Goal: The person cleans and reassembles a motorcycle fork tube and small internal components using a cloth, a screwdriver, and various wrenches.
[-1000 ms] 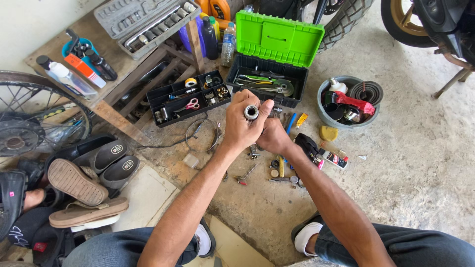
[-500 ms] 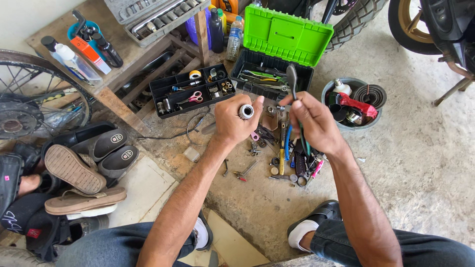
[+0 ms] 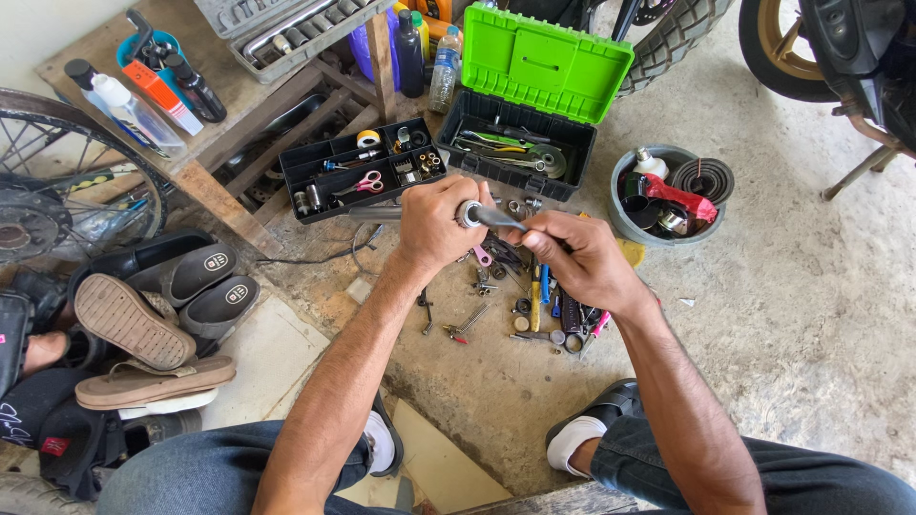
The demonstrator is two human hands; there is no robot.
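The left hand (image 3: 437, 224) is clenched round a short silver steel tube (image 3: 467, 214); the right hand (image 3: 577, 256) pinches a slim grey metal tool (image 3: 501, 218) into its mouth. Both look rigid, heavy and probably slick, best gripped mid-shaft. Below the grip lie loose bolts and bits (image 3: 520, 305); beyond it, the green-lidded black toolbox (image 3: 534, 95).

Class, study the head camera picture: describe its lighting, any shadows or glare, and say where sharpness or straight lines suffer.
Head view: soft, even daylight, with no hard shadows on the concrete floor; a small glint on the metal socket held by the left hand; the right hand is sharp; wide-angle bending curves the wooden bench and stretches the edges; the green toolbox lid looks very saturated.
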